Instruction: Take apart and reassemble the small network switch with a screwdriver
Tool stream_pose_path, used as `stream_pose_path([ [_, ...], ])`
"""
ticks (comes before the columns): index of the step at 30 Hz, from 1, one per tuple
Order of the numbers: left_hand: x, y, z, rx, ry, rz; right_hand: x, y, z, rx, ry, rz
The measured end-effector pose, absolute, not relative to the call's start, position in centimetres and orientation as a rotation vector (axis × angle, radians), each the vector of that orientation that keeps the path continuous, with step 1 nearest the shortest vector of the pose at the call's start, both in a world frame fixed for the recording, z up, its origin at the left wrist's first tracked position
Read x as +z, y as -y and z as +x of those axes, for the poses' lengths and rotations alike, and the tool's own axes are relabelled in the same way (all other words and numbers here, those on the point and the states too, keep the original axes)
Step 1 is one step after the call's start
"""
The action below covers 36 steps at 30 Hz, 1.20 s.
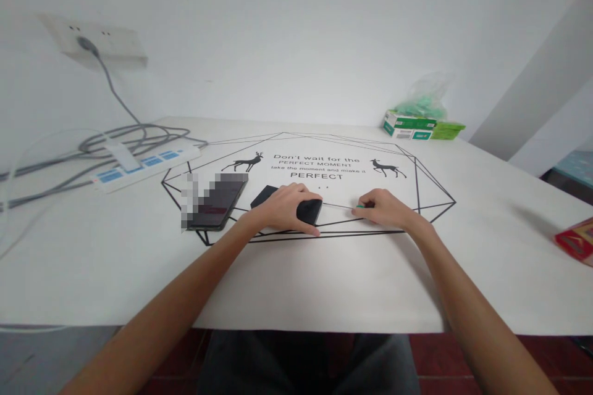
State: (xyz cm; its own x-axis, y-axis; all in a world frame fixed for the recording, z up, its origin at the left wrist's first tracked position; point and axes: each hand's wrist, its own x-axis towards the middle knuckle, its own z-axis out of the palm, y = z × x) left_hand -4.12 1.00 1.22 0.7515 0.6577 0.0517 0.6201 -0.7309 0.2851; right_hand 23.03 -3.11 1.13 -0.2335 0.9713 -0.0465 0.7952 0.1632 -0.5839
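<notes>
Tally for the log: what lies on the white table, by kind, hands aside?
Phone: 1
Black box, under left hand: 1
Small green item, at right hand: 1
Power strip: 1
Green cartons: 2, as far as shows
Plastic bag: 1
Red packet: 1
Total: 8

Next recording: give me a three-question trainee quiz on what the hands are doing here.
1. True or false: the left hand lies over the black box.
2. What lies just left of that box? A) a phone B) a cup C) scissors
3. Fill in: the right hand pinches a small ____ piece.
Key: 1 true; 2 A; 3 green.
</notes>
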Motion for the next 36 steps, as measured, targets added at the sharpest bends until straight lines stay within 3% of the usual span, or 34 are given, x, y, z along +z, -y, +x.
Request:
stream_pose_path([
  [22,1.06,-1.11,-4.09,0.224,-1.014,2.717,1.06,3.1,22.87,0.657,2.133,-1.682],
  [28,0.8,-1.2,-4.04,0.236,-1.063,2.732,1.15,3.12,22.83,0.843,2.081,-1.679],
  [36,0.99,-1.14,-3.99,0.216,-1.061,2.737,1.04,3.08,23.16,0.715,2.119,-1.688],
])
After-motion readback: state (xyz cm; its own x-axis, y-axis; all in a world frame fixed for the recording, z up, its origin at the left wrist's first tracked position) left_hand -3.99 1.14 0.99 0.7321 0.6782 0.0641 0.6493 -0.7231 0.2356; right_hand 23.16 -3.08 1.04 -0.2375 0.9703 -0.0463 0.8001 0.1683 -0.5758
